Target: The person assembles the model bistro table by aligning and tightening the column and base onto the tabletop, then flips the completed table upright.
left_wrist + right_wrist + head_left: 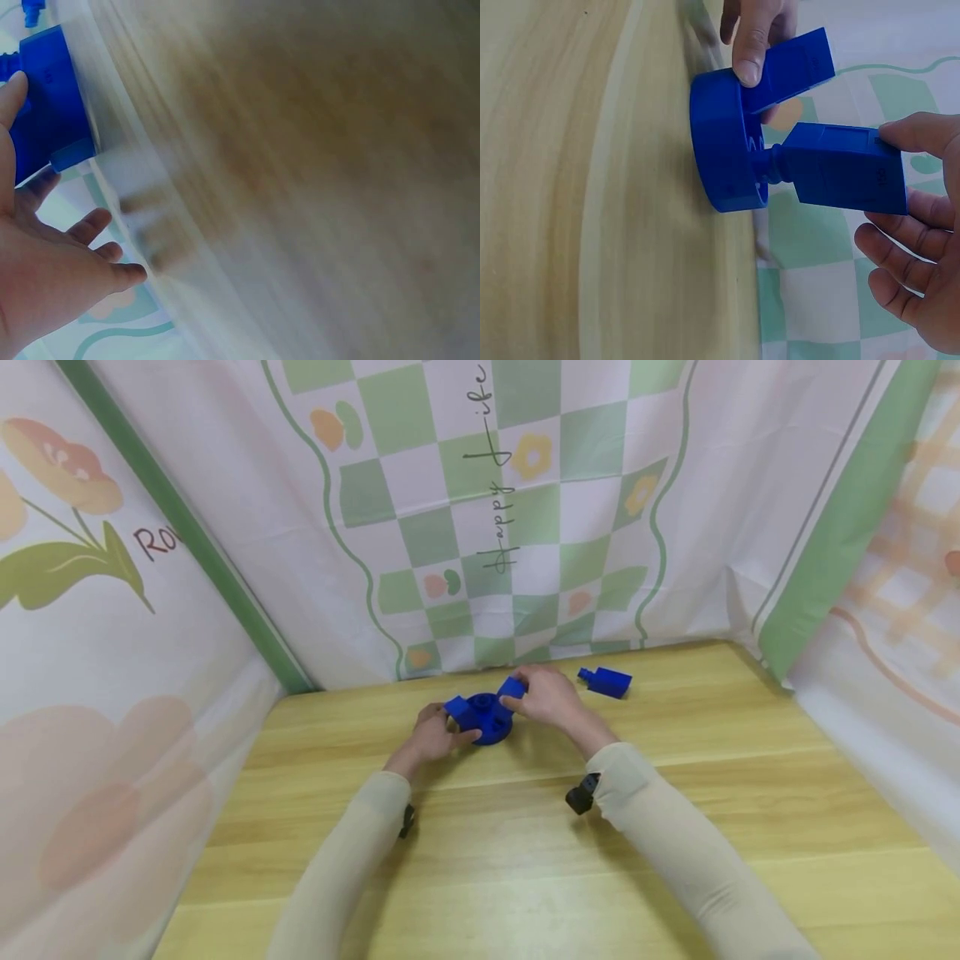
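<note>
Head view is showing my right hand [553, 700] with thumb and fingers pinching a blue block [847, 169] near its upper end, my lower fingers curving loosely beside it. That block's ribbed neck [782, 163] is pointing into the hollow of the round base [721, 142]; I cannot tell whether it is fully seated. My left hand [433, 735] is gripping a second block [799, 66] low down, my thumb resting where it is meeting the base's rim and a finger showing on its far side. The second block is leaning outward over the base, which is sitting on the wooden bench [495, 877]. Beyond my right hand, a third block [609, 683] is lying on the bench, its neck pointing toward my hands. Pale sleeves [675, 835] are covering my forearms, and a black device [581, 797] is sitting at my right wrist. Behind, a green-and-white checked cloth [592, 485] is hanging at the far edge.
</note>
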Action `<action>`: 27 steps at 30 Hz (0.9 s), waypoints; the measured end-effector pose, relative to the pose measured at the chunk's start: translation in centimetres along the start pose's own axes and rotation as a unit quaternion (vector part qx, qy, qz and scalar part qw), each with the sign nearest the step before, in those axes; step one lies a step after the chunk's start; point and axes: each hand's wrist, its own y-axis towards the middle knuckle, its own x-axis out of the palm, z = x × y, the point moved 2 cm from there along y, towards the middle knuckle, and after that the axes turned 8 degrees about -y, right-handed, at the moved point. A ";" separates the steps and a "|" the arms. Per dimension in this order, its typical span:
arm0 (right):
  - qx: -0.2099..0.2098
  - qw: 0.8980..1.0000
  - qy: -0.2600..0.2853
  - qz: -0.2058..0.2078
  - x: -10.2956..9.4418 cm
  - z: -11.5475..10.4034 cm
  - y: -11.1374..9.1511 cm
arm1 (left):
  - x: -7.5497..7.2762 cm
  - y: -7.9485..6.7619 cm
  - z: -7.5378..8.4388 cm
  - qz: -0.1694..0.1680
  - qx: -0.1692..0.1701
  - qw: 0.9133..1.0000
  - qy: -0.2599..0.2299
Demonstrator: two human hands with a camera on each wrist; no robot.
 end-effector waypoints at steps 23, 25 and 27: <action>-0.040 0.999 -0.030 0.006 1.4 0.5 0.4 | 0.0 -0.1 0.1 0.002 0.000 1.000 0.003; -0.021 0.999 -0.028 -0.001 1.3 0.4 0.4 | 0.0 -0.1 0.1 0.003 -0.001 1.000 0.003; -0.013 0.999 -0.029 -0.008 1.2 0.3 0.4 | 0.0 0.0 0.0 0.005 -0.003 1.000 0.005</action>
